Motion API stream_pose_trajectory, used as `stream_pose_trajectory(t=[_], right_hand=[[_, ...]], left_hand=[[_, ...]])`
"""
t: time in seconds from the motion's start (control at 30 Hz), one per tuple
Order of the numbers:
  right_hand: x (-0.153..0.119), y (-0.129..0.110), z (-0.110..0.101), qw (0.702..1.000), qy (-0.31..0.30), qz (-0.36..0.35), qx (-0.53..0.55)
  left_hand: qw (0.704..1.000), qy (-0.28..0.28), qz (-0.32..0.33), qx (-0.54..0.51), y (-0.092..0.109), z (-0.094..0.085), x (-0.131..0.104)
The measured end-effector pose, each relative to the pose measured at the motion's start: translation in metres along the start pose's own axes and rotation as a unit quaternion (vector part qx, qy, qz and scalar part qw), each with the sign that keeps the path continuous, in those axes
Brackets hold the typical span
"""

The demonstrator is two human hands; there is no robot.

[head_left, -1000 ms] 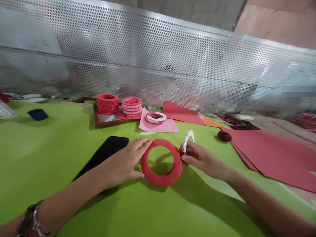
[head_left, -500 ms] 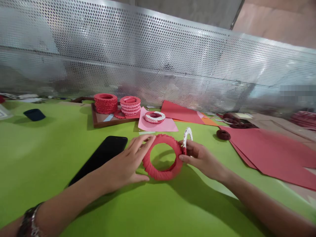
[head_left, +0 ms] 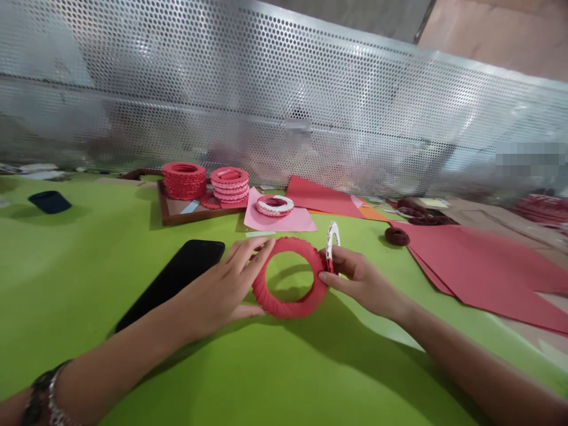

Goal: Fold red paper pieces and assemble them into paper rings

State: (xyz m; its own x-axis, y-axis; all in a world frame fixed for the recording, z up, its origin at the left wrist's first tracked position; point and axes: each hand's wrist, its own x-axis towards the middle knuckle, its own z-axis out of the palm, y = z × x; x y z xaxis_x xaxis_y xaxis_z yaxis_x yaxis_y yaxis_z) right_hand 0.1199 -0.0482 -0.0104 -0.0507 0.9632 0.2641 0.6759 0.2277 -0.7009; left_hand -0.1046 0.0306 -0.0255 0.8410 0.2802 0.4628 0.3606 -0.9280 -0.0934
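Note:
A red pleated paper ring (head_left: 290,309) is held up, tilted, above the green table between my hands. My left hand (head_left: 222,290) grips its left side, fingertips on the upper rim and thumb at the lower left. Pinched in my right hand (head_left: 361,279) is a thinner white-and-red ring (head_left: 329,241), seen nearly edge-on. The right thumb also touches the right edge of the red ring. The other right fingers are partly hidden behind the rings. Beneath my left forearm lies a black phone (head_left: 177,281).
Stacked red rings (head_left: 184,183) and pink-and-red rings (head_left: 231,188) stand on a brown tray (head_left: 177,220). A red-and-white ring (head_left: 275,205) lies on pink paper (head_left: 252,222). Red sheets (head_left: 479,260) and a dark brown coil (head_left: 396,236) are rightward. A perforated metal panel (head_left: 284,94) rises behind.
The whole view has shifted slightly, with the scene sitting a little higher and further left. Both hands keep their hold on the rings, with little visible movement.

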Motion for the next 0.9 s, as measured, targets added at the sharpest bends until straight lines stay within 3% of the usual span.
stream_pose_trajectory(t=[0.1, 0.5, 0.73, 0.9], right_hand=[[-0.0001, 0.0015, -0.0006, 0.999, -0.026, 0.013, 0.024], [-0.0005, 0.0021, -0.0019, 0.999, -0.029, 0.023, 0.006], [-0.0006, -0.0013, -0.0037, 1.0, -0.006, -0.024, -0.019], [-0.004, -0.0012, -0.0045, 0.997, 0.023, -0.066, -0.027]], left_hand=[[1.0, 0.005, -0.002, -0.008, 0.0003, 0.0004, 0.0006], [1.0, 0.013, 0.004, -0.009, 0.0003, -0.0016, 0.0015], [1.0, 0.023, -0.004, -0.013, 0.0, -0.004, 0.0005], [0.985, 0.022, -0.061, -0.16, -0.0006, -0.0073, -0.0024]])
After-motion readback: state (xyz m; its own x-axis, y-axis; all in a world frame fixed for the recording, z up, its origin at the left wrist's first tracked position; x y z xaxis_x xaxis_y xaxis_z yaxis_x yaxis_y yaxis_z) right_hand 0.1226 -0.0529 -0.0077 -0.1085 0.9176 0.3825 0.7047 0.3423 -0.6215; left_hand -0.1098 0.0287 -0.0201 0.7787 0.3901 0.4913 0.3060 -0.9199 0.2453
